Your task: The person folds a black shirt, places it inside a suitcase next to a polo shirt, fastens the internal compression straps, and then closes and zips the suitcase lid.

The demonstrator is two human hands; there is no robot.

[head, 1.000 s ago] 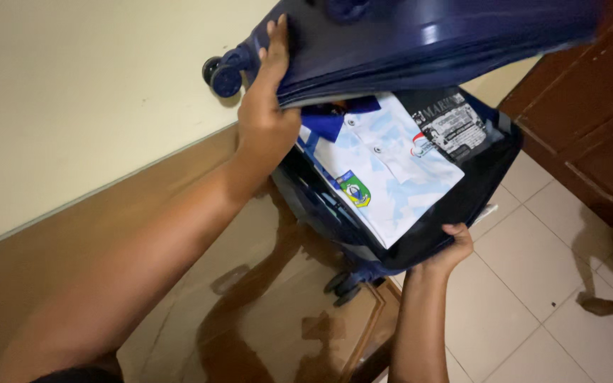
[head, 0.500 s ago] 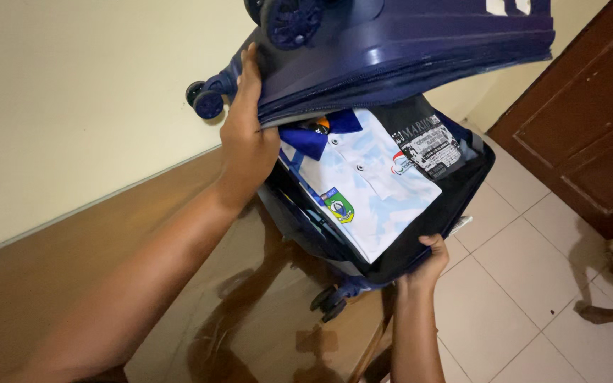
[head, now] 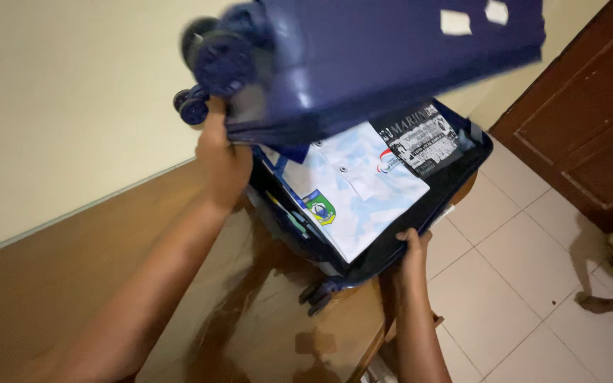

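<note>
Gripping hard navy suitcase (head: 363,234) on glossy wooden table (head: 264,333): left hand (head: 221,159) fingers clamp ribbed lid (head: 391,57) edge, right hand (head: 411,252) fingers curl over lower shell rim; folded shirt (head: 352,191) inside.

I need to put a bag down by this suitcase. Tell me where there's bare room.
Free: the glossy brown tabletop left of and in front of the navy suitcase, bordered by the cream wall, and the pale tiled floor between the table's edge and the brown door. Crowded: inside the suitcase, filled by folded shirts, with left hand and right hand on its edges.
</note>
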